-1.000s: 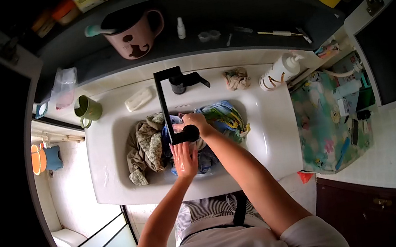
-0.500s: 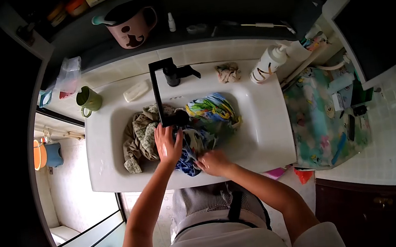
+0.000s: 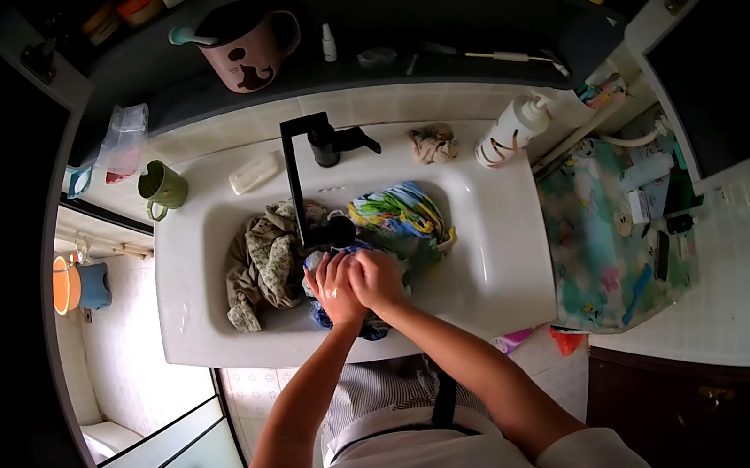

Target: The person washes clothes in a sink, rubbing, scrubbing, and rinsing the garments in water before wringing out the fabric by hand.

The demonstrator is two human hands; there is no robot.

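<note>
Side by side in the white sink (image 3: 514,244), my left hand (image 3: 335,289) and my right hand (image 3: 375,279) are closed on a wet-looking blue patterned garment (image 3: 320,316). They press together, and most of the garment is hidden beneath them. A black faucet (image 3: 296,187) reaches over the basin, its spout end just above my hands. To the left lies a bunched olive-brown patterned garment (image 3: 262,258). A bright blue, green and yellow cloth (image 3: 399,212) rests in the basin behind my right hand.
On the sink's back ledge stand a green mug (image 3: 163,191), a soap bar (image 3: 254,173), a crumpled cloth (image 3: 433,144) and a white pump bottle (image 3: 513,131). A dark shelf above holds a pink mug (image 3: 248,59). Small items lie on a patterned cover (image 3: 585,244) at right.
My right hand has moved left and up against my left hand, which has shifted slightly down and right. The blue garment is now gathered under both. The view has tilted slightly.
</note>
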